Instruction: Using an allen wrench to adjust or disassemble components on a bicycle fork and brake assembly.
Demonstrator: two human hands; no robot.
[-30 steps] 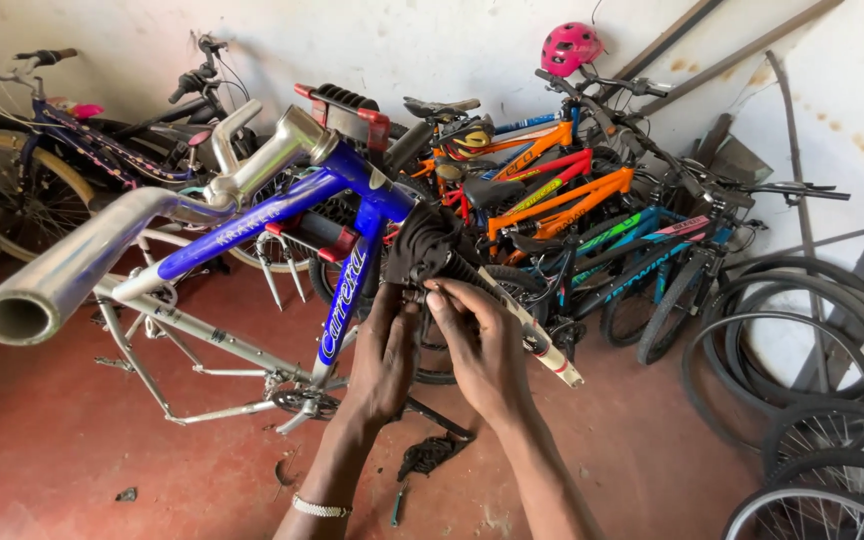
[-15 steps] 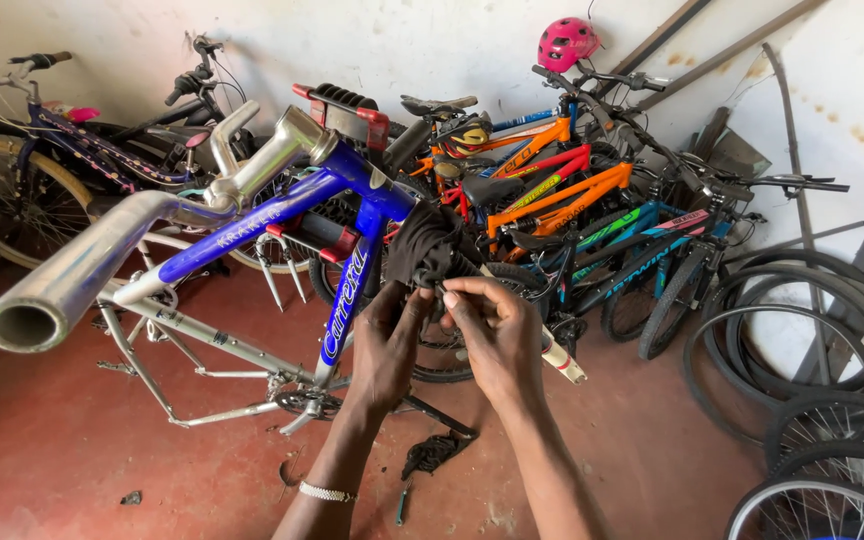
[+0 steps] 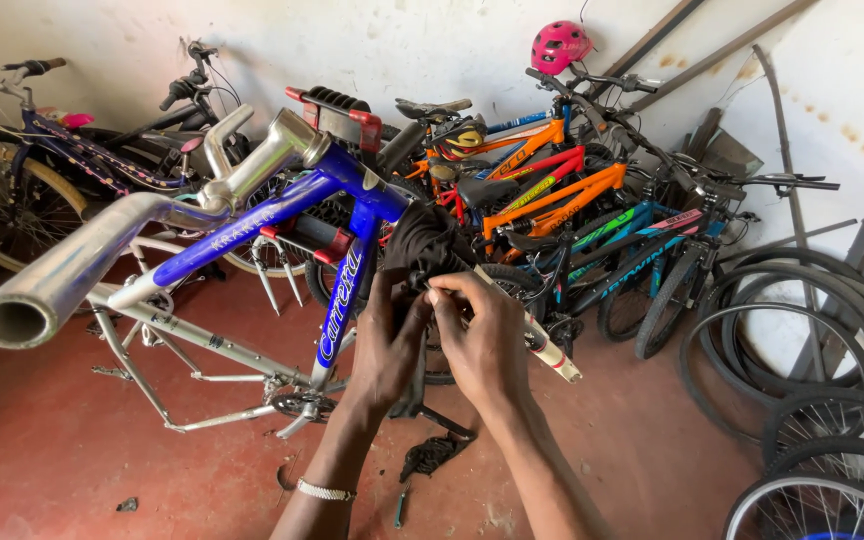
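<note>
Red concrete floor (image 3: pixel 42 470) and a whitewashed wall framed the work. Since a moment earlier both hands had been shifted slightly; the left hand (image 3: pixel 389 345) was wrapped around a black seat (image 3: pixel 430 245), the right hand (image 3: pixel 482 335) pinched at its underside, beside the blue frame (image 3: pixel 342 290). Stacked bicycles (image 3: pixel 552 200) and loose tyres (image 3: pixel 812 340) were seen beyond; no containers were visible.

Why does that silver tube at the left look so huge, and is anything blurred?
Head view: the silver tube sits close to the wide lens, so it balloons and looks slightly soft; both hands on the black part are sharp; daylight is even, with mild shine on the blue frame.
</note>
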